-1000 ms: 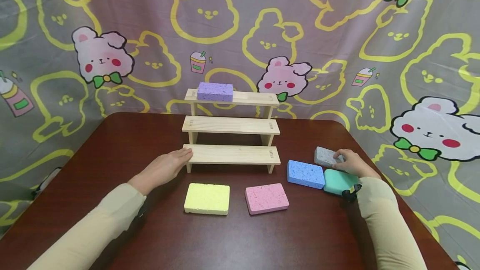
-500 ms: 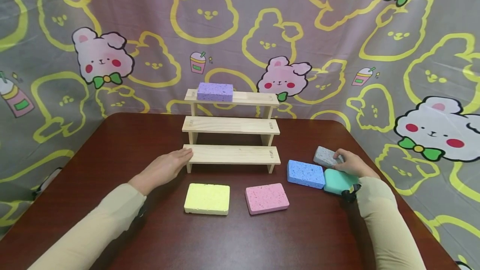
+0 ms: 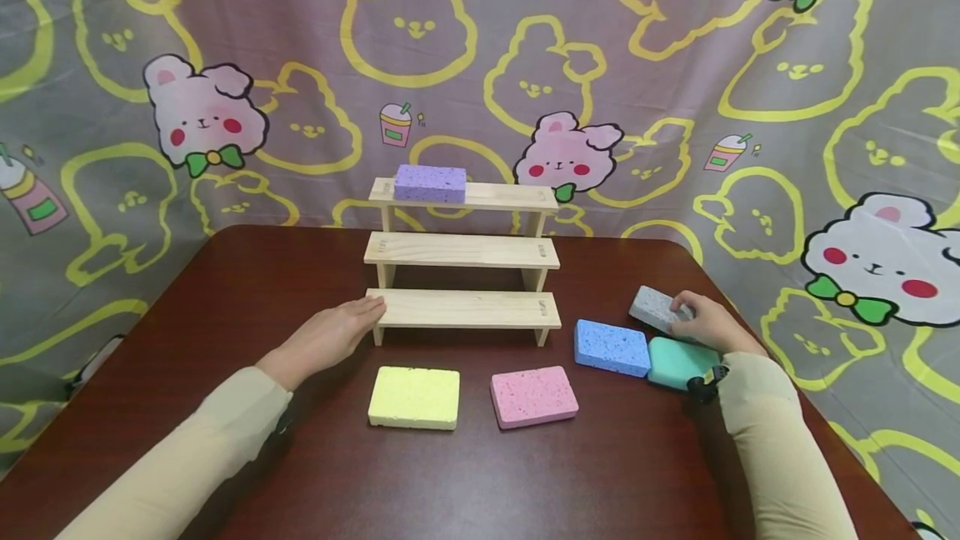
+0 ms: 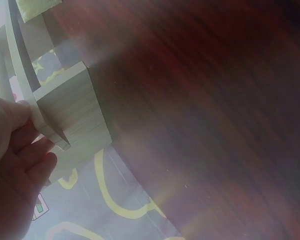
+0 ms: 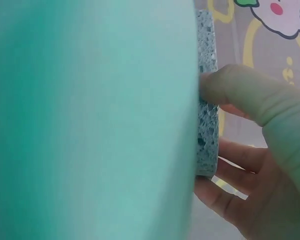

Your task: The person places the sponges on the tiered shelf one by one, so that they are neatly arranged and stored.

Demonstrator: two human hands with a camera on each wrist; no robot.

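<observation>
While the relaxed left hand (image 3: 327,338) touches the pale wooden shelf (image 3: 468,308), the right hand (image 3: 711,323) pinches a speckled grey sponge block (image 3: 654,309), frame right, ideally lightly.

No text, label, brand, number or sign can be read anywhere.

Includes speckled grey rectangular sponge (image 3: 649,307), plain teal rounded sponge (image 3: 677,362), pale wooden three-tier shelf (image 3: 465,308), reddish-brown wood-grain table (image 3: 465,490), grey fabric backdrop (image 3: 292,23) with yellow cartoon outlines.
</observation>
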